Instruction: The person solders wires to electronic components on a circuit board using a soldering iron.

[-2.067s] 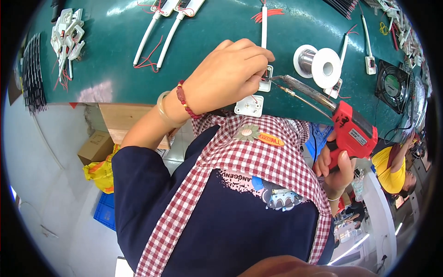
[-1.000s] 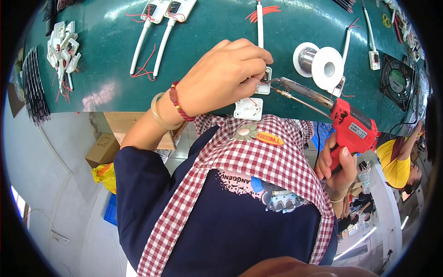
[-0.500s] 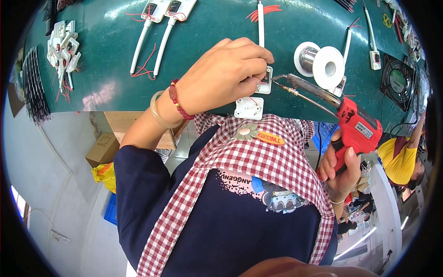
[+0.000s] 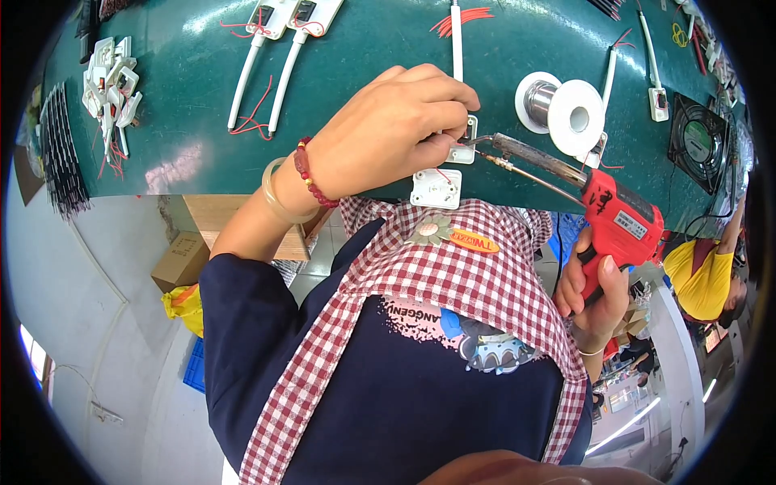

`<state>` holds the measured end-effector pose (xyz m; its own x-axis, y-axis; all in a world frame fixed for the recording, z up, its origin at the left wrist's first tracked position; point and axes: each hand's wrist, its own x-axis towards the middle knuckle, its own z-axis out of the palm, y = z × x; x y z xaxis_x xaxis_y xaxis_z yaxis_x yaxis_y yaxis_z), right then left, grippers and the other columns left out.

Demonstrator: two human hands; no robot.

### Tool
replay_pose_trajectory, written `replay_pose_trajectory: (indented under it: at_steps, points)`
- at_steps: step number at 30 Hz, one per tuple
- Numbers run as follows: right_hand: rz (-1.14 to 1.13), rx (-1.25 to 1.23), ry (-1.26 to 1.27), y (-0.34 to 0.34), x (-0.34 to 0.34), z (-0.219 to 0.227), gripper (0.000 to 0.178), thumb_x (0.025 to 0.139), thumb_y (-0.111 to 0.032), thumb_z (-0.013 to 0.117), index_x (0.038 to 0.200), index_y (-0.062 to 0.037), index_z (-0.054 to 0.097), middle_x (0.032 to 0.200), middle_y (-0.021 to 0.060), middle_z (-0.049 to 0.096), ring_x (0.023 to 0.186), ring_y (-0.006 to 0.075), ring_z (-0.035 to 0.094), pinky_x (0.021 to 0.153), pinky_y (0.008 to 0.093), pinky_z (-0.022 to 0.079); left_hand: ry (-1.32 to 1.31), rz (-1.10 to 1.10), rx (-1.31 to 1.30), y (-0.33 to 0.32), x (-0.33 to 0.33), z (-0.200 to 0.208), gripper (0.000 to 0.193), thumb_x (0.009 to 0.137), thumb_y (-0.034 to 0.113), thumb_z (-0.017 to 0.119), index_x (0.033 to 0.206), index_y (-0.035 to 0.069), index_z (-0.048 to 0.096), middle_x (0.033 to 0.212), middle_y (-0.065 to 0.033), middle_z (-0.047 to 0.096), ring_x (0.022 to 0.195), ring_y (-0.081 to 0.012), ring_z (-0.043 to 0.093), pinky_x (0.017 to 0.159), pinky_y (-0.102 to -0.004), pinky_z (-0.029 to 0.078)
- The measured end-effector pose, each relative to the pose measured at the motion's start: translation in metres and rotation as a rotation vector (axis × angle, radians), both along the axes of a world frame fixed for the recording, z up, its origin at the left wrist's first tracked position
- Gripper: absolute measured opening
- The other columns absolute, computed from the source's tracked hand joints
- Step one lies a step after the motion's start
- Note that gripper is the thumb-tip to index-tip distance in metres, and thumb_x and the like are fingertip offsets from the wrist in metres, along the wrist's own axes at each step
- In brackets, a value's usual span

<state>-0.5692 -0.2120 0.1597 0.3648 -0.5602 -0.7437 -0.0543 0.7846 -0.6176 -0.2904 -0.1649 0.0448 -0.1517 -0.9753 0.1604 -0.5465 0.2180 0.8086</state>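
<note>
A: ok what's the random stuff on the left?
B: brown cardboard box (image 4: 179, 263), yellow bag (image 4: 186, 310) right by it, bit of blue plastic (image 4: 194, 369) lower down.
A: and the right?
B: square-framed black fan (image 4: 697, 144), someone in a yellow top (image 4: 702, 284) further out, plus a lit tube light (image 4: 623, 426) lol

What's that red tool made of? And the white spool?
The red tool: probably hard plastic, smooth and moulded-looking, with a slight shine; its barrel looks like darkened metal, dull and grey. The spool: likely smooth plastic, evenly white. The wire around it: seemingly metal, because it gleams silver.
</note>
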Motion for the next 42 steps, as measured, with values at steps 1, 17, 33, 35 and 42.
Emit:
replay_pose_trajectory:
  at_steps: [1, 17, 33, 35, 42]
  points:
    - [0.007, 0.0, -0.006, -0.0003, -0.0002, -0.0001, 0.038, 0.089, -0.029, 0.052, 0.103, 0.0041, 0.042, 0.059, 0.0065, 0.045, 0.038, 0.0083, 0.039, 0.035, 0.023, 0.039, 0.0, 0.0, 0.001, 0.0, 0.0002, -0.0003, 0.009, 0.071, 0.0, 0.063, 0.074, 0.006, 0.057, 0.102, -0.0023, 0.063, 0.086, -0.0204, 0.057, 0.077, -0.0327, 0.044]
    - [-0.029, -0.037, -0.019, -0.0021, -0.0074, 0.0011, 0.046, 0.089, -0.03, 0.052, 0.112, 0.0078, 0.04, 0.058, 0.0067, 0.044, 0.036, 0.0084, 0.041, 0.034, 0.0234, 0.039, 0.006, -0.016, 0.001, -0.0016, 0.001, 0.0006, 0.009, 0.071, 0.001, 0.064, 0.075, 0.006, 0.058, 0.102, -0.0025, 0.063, 0.085, -0.0205, 0.057, 0.076, -0.0326, 0.044]
    - [-0.043, -0.029, -0.033, 0.0008, -0.0059, -0.0013, 0.046, 0.089, -0.029, 0.052, 0.111, 0.0088, 0.04, 0.059, 0.007, 0.044, 0.037, 0.0082, 0.039, 0.034, 0.0232, 0.039, -0.012, -0.025, 0.006, -0.0004, 0.0028, 0.0007, 0.009, 0.071, 0.001, 0.064, 0.075, 0.006, 0.057, 0.102, -0.0023, 0.062, 0.086, -0.0201, 0.056, 0.076, -0.0325, 0.044]
    - [-0.036, -0.034, -0.03, 0.0003, -0.0052, -0.0018, 0.045, 0.089, -0.029, 0.052, 0.112, 0.0087, 0.04, 0.059, 0.0069, 0.044, 0.037, 0.0082, 0.039, 0.034, 0.023, 0.039, -0.014, -0.026, 0.008, -0.0008, 0.0029, 0.0009, 0.009, 0.071, 0.001, 0.063, 0.075, 0.006, 0.057, 0.102, -0.0022, 0.062, 0.086, -0.0201, 0.056, 0.076, -0.0325, 0.044]
    - [-0.045, -0.019, -0.044, 0.0005, -0.0059, -0.0037, 0.045, 0.089, -0.029, 0.051, 0.112, 0.0082, 0.04, 0.059, 0.0065, 0.044, 0.038, 0.008, 0.039, 0.034, 0.0226, 0.039, -0.012, -0.023, 0.009, -0.0006, 0.0028, 0.0007, 0.012, 0.071, -0.001, 0.063, 0.076, 0.007, 0.055, 0.102, -0.0018, 0.062, 0.085, -0.0205, 0.057, 0.076, -0.0328, 0.043]
